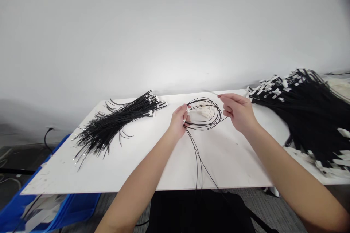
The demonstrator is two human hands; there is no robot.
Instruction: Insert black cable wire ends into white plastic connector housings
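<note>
My left hand [179,120] is closed in a pinch on a few thin black wires [204,116] that curl into a loop over the white board [136,160]; their long ends trail toward me off the front edge. My right hand [237,111] is at the loop's right side, fingers pinched on a thin wire end near its top. Small white connectors [205,111] lie on the board inside the loop.
A fanned bundle of black wires with white tips [120,122] lies at the left of the board. A large heap of black wires with white tags [306,113] fills the right side. A blue bin [41,207] sits below the left edge. A white wall stands behind.
</note>
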